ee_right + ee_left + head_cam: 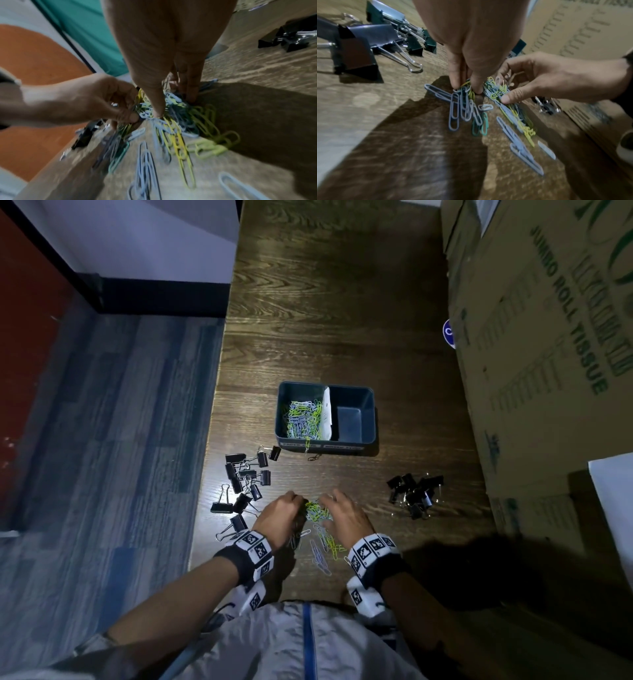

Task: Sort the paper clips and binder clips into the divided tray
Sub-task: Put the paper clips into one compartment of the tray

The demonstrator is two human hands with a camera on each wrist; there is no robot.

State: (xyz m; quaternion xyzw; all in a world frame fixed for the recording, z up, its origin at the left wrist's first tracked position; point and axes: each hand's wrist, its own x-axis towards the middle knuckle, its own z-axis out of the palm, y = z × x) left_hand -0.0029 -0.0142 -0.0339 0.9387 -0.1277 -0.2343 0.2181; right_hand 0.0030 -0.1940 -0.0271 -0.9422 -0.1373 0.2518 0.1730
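On table (342, 302), both hands' fingers (456, 75) in paper clips (318, 513).

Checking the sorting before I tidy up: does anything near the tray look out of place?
Yes. One yellow-green paper clip hangs over the front wall of the tray, and a dark clip lies on the table just below it, outside the left compartment where the other paper clips sit.

Dim room, a cool glare patch on the counter (219, 494) at left, hard arm shadows, both wrist views motion-blurred and edge-warped.
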